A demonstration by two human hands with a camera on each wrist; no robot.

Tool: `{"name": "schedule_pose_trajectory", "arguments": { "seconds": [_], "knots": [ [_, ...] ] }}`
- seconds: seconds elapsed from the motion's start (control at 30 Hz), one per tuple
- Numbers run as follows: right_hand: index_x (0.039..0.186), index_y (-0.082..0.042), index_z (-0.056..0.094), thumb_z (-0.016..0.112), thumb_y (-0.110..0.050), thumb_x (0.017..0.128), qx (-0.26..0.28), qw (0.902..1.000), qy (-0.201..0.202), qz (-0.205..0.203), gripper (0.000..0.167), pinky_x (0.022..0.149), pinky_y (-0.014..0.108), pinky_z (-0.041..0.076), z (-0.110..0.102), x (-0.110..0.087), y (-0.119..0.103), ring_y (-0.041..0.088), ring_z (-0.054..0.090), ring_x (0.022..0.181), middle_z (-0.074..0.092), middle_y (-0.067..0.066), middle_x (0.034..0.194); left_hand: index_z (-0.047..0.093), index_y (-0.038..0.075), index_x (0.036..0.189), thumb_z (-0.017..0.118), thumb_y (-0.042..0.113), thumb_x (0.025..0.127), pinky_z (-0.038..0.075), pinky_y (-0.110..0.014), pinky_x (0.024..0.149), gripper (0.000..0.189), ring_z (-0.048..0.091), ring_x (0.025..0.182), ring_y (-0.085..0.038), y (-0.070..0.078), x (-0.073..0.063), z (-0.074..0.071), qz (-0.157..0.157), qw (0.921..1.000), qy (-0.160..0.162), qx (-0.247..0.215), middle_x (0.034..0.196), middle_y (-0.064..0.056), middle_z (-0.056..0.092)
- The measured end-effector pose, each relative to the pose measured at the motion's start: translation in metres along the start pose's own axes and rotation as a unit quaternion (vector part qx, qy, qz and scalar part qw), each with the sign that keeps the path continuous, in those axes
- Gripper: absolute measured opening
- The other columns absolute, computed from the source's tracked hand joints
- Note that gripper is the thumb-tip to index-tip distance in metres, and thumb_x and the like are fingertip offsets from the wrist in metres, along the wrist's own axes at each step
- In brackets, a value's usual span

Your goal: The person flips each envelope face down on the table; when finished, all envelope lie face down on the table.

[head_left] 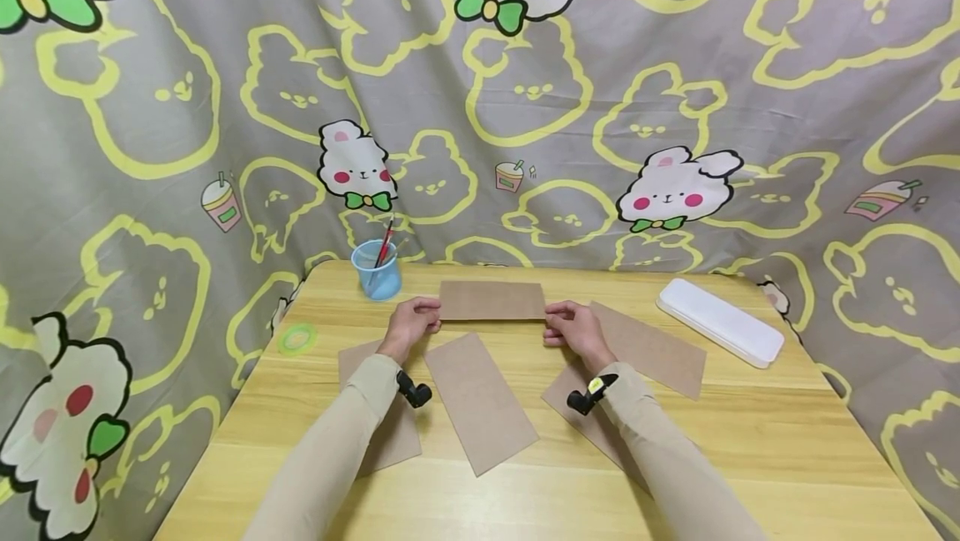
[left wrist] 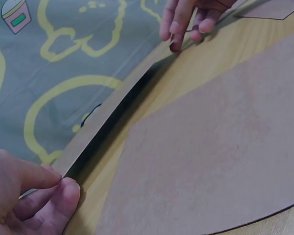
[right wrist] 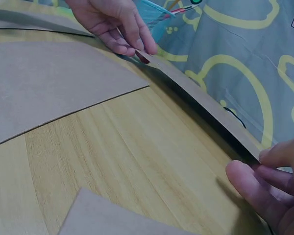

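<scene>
A flat brown rectangular cardboard sheet [head_left: 491,300] spans the gap between both hands near the far side of the table. My left hand [head_left: 412,324] pinches its left end between thumb and fingers, and my right hand [head_left: 576,329] pinches its right end. In the left wrist view the sheet [left wrist: 108,112] appears nearly edge-on, its near edge raised off the wood with a dark shadow beneath. The right wrist view shows the same raised edge of the sheet [right wrist: 201,100]. Another brown sheet [head_left: 482,403] lies flat between the forearms.
More brown sheets lie under the left forearm [head_left: 393,437], under the right forearm [head_left: 570,395], and at the right [head_left: 652,349]. A white case [head_left: 720,322] sits at the far right. A blue cup [head_left: 378,270] with pencils and a green tape roll [head_left: 297,339] stand left.
</scene>
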State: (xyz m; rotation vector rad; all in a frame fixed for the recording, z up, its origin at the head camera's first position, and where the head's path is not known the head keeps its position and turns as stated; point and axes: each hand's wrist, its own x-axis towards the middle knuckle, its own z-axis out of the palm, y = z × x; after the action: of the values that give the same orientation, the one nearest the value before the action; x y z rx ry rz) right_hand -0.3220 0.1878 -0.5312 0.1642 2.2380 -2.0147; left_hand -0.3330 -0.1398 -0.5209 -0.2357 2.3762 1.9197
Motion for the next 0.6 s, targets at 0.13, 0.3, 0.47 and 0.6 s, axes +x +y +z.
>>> {"name": "schedule_pose_trajectory", "arguments": {
  "seconds": [0.13,0.3,0.47,0.6],
  "knots": [
    [0.137,0.012,0.064,0.060,0.002,0.109,-0.008,1.0000,0.003,0.001,0.031,0.070,0.029,0.070,0.003,0.000,-0.001,0.012,0.075,0.072,0.073,0.023,0.109,0.072,-0.008,0.130,0.064,0.000,0.107,0.067,-0.025,0.079,0.026,0.073,0.084,-0.015,-0.001,0.000,-0.003,-0.008,1.0000,0.000,0.003,0.112,-0.023,0.077],
    [0.135,0.011,0.065,0.062,-0.001,0.109,-0.010,0.9999,0.007,0.003,0.029,0.071,0.029,0.070,0.004,0.001,-0.001,0.012,0.076,0.073,0.074,0.023,0.110,0.073,-0.007,0.129,0.065,0.002,0.106,0.067,-0.025,0.077,0.026,0.076,0.086,-0.017,0.000,0.001,-0.008,-0.008,0.9993,0.007,0.036,0.115,-0.023,0.078],
    [0.135,0.011,0.065,0.064,-0.004,0.109,-0.006,1.0000,0.006,0.002,0.030,0.073,0.030,0.070,0.000,-0.001,0.000,0.013,0.076,0.077,0.073,0.024,0.114,0.073,-0.006,0.129,0.065,0.006,0.105,0.069,-0.028,0.080,0.028,0.078,0.088,-0.020,0.004,-0.004,-0.016,-0.004,0.9964,0.005,0.085,0.118,-0.024,0.078],
    [0.138,0.010,0.062,0.065,-0.008,0.110,0.004,0.9999,-0.008,-0.014,0.034,0.080,0.031,0.070,-0.010,-0.006,-0.003,0.017,0.077,0.089,0.070,0.031,0.128,0.072,-0.005,0.131,0.064,0.008,0.108,0.070,-0.035,0.086,0.028,0.080,0.096,-0.028,0.009,-0.009,-0.023,0.007,0.9950,-0.004,0.100,0.123,-0.025,0.076]
  ]
}}
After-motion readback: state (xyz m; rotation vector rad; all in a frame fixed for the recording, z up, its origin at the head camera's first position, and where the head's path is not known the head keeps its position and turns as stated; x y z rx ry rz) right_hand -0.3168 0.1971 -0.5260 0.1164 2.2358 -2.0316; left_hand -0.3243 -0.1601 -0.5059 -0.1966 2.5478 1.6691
